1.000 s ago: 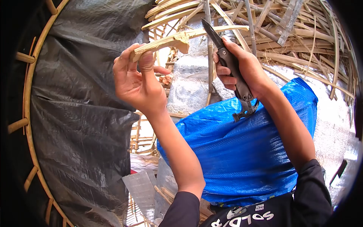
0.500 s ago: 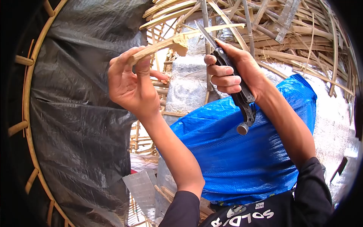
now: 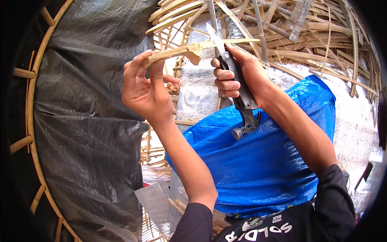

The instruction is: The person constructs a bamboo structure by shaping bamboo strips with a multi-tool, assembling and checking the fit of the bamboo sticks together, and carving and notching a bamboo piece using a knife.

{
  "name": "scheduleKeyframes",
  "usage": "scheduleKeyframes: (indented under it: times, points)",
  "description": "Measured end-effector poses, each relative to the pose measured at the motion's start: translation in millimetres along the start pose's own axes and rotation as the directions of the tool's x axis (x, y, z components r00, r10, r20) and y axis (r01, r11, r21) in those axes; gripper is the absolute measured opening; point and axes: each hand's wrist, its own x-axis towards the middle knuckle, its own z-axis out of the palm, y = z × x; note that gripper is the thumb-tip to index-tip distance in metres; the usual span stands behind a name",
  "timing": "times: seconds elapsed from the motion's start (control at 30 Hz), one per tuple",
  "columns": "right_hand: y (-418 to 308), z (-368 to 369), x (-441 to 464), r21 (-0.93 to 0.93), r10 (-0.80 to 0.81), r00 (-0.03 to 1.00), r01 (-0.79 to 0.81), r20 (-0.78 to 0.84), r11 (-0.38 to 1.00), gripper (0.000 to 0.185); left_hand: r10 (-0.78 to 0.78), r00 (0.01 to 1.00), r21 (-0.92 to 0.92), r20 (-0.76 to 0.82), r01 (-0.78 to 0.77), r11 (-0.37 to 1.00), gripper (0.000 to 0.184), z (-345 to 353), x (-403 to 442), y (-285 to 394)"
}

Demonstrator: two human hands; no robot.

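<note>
My left hand (image 3: 146, 92) pinches one end of a pale, split piece of bamboo (image 3: 175, 52) between thumb and fingers. The piece has a chunky lump near its middle and thins into a strip towards the right. Wrapped in the fingers of my right hand (image 3: 253, 75) is a black hammer multi-tool (image 3: 234, 73). Its knife blade (image 3: 215, 35) is folded out and points up, crossing the thin strip. At the tool's lower end, a small hammer head and claw (image 3: 243, 130) stick out. Whether the blade's edge touches the bamboo, I cannot tell.
A blue tarp (image 3: 262, 161) lies across my lap. Black plastic sheeting (image 3: 88, 101) hangs at left behind a curved bamboo pole (image 3: 33, 80). Several split bamboo strips (image 3: 318, 38) are piled at upper right, and a grey flat sheet (image 3: 155, 205) lies at lower left.
My right hand and the multi-tool have shifted left and tilted, so the blade shows its bright flat side. My left hand with the bamboo has moved slightly right, levelling the piece.
</note>
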Motion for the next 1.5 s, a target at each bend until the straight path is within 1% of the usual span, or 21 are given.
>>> scheduleKeyframes:
  times: [0.1,0.13,0.23,0.4,0.47,0.5,0.57,0.63,0.7,0.77,0.83,0.87,0.93,1.03,1.07,1.1,1.17,1.33,1.4,1.43,1.5]
  points:
    - [3.2,11.9,-2.4,0.041,0.015,0.999,-0.013,-0.047,0.999,0.048,-0.014,1.0,-0.002,-0.012,0.014,1.0,0.028,0.6,0.5,-0.7]
    - [4.7,14.5,-3.4,0.013,0.018,0.999,-0.018,-0.027,1.0,0.049,-0.014,1.0,-0.01,-0.025,0.013,1.0,0.028,1.2,0.6,-1.0]
    - [6.7,18.2,-5.0,0.005,0.019,0.999,-0.019,-0.047,1.0,0.049,-0.012,0.999,-0.008,-0.035,0.012,1.0,0.029,1.6,1.0,-0.3]
    - [7.4,14.5,-3.5,0.009,0.017,1.0,-0.018,0.019,1.0,0.049,-0.001,1.0,0.028,-0.023,0.001,1.0,0.028,0.1,1.7,0.9]
    - [8.5,20.7,-5.8,0.006,0.055,0.995,-0.056,0.08,0.998,0.049,0.003,1.0,0.009,-0.005,-0.003,1.0,0.028,-0.9,2.0,0.0]
    - [9.3,22.9,-5.8,0.006,0.056,0.995,-0.057,0.08,0.998,0.049,0.003,1.0,0.01,-0.005,-0.003,1.0,0.028,-1.2,2.2,0.0]
    - [11.8,25.2,-6.0,-0.007,0.039,0.999,-0.038,0.019,0.999,0.049,-0.02,1.0,0.016,-0.007,0.02,1.0,0.029,-1.6,1.3,0.4]
    - [12.0,17.6,-2.6,0.006,0.022,1.0,-0.022,0.006,1.0,0.049,-0.015,1.0,0.02,-0.005,0.015,1.0,0.029,-1.8,1.4,-0.6]
    - [9.1,6.7,-0.7,0.016,0.007,0.999,-0.008,0.047,1.0,0.048,-0.007,1.0,0.022,-0.003,0.007,1.0,0.029,-2.5,1.3,-0.5]
    - [9.2,8.3,-2.0,0.012,0.01,0.999,-0.01,0.042,1.0,0.048,-0.028,1.0,0.003,-0.004,0.028,1.0,0.029,-2.7,1.6,-0.7]
    - [10.6,9.3,-2.2,0.066,0.005,0.993,-0.013,0.121,0.998,0.048,-0.024,1.0,-0.015,-0.001,0.024,1.0,0.028,-0.8,1.8,0.6]
    - [11.1,11.9,-3.2,0.066,0.006,0.993,-0.014,0.121,0.998,0.048,-0.021,1.0,-0.033,0.001,0.021,0.999,0.028,0.9,2.0,1.7]
    - [12.2,20.4,-5.6,-0.025,0.016,0.994,-0.014,0.104,1.0,0.05,-0.022,1.0,-0.042,-0.001,0.022,0.999,0.027,6.4,2.6,4.1]
    - [15.4,27.8,-7.7,-0.017,0.029,0.997,-0.028,0.072,0.999,0.051,-0.025,1.0,-0.052,-0.003,0.025,0.998,0.027,5.8,1.4,2.4]
    - [15.3,27.6,-7.1,-0.057,0.005,0.999,-0.001,0.053,0.998,0.051,-0.023,1.0,-0.056,0.001,0.023,0.998,0.027,5.4,1.3,1.6]
    - [14.5,24.1,-5.9,-0.056,0.005,0.999,-0.002,0.054,0.998,0.051,-0.024,1.0,-0.054,0.002,0.024,0.998,0.027,5.9,1.2,1.5]
    - [11.8,14.5,-3.3,0.006,-0.019,0.995,0.019,0.094,1.0,0.05,-0.025,1.0,-0.063,0.005,0.025,0.998,0.026,7.5,1.1,2.0]
    - [12.8,20.1,-6.3,-0.058,0.011,0.991,-0.003,0.136,0.998,0.051,-0.035,0.999,-0.056,0.007,0.035,0.998,0.026,7.2,1.6,0.9]
    - [12.5,23.2,-6.7,-0.109,-0.004,0.999,0.01,0.053,0.994,0.052,-0.028,1.0,-0.064,0.011,0.029,0.998,0.027,7.6,1.4,0.6]
    - [12.3,24.6,-7.0,-0.108,-0.002,0.999,0.008,0.054,0.994,0.052,-0.018,1.0,-0.067,0.007,0.019,0.998,0.026,8.2,1.7,0.9]
    - [11.5,27.0,-7.1,-0.217,-0.061,0.998,0.054,-0.025,0.975,0.052,-0.008,1.0,-0.068,-0.001,0.008,0.998,0.026,9.7,1.9,1.9]
